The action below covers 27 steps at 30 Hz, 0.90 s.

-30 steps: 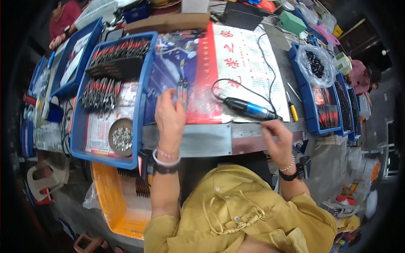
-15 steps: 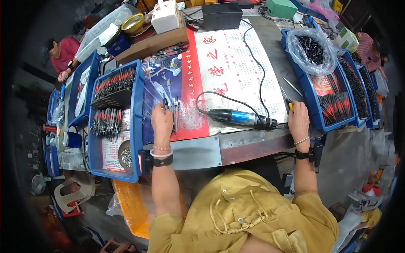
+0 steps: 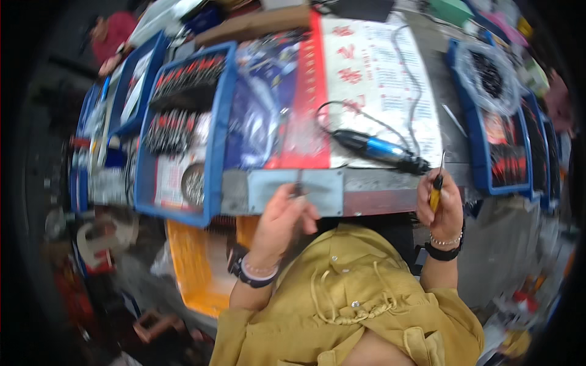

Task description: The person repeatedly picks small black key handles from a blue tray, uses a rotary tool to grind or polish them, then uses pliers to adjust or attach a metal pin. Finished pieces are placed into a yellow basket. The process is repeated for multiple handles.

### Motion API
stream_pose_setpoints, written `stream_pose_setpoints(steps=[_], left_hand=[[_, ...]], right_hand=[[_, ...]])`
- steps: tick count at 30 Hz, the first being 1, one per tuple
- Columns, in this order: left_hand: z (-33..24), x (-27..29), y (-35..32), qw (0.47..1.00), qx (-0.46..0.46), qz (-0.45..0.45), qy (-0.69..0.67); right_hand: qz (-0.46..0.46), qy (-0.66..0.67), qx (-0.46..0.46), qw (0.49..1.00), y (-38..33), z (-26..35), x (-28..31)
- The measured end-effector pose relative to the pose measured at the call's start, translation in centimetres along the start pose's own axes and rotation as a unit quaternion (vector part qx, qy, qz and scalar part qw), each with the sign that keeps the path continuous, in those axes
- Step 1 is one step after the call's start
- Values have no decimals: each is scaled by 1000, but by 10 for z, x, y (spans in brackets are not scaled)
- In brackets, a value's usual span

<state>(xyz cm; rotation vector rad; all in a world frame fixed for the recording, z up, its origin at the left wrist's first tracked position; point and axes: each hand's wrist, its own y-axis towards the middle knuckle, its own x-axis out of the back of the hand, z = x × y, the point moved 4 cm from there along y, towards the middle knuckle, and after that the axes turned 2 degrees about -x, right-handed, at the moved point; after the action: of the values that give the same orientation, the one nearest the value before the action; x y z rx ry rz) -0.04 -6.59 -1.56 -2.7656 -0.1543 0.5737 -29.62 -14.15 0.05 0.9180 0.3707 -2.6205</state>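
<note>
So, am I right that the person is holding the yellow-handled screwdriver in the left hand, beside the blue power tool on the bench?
Not quite: the head view shows the yellow-handled screwdriver in the right hand, not the left. The left hand pinches a small dark part at the bench edge. The blue power tool does lie beside the screwdriver.

Just above your right grip lies a blue corded rotary tool (image 3: 375,147); blue trays (image 3: 183,122) of red-tipped parts sit up-left, an orange crate (image 3: 195,268) below-left.
</note>
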Motion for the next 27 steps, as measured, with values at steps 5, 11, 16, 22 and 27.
stream_pose_setpoints(steps=[5, 11, 16, 22, 27], left_hand=[[21, -15, -29, 988, 104, 82, -82], [33, -20, -42, 954, 199, 147, -172], [40, -17, -42, 952, 195, 114, -208], [39, -12, -28, 979, 110, 76, -157], [44, -13, -21, 983, 123, 77, -116]], right_hand=[[43, -54, -137, 988, 4, -61, -62], [100, -137, -223, 960, 20, -91, -95], [69, -201, -184, 960, 24, -97, -104], [90, -545, 22, 833, -1, -54, -100], [146, -609, 58, 778, -24, -42, -95]])
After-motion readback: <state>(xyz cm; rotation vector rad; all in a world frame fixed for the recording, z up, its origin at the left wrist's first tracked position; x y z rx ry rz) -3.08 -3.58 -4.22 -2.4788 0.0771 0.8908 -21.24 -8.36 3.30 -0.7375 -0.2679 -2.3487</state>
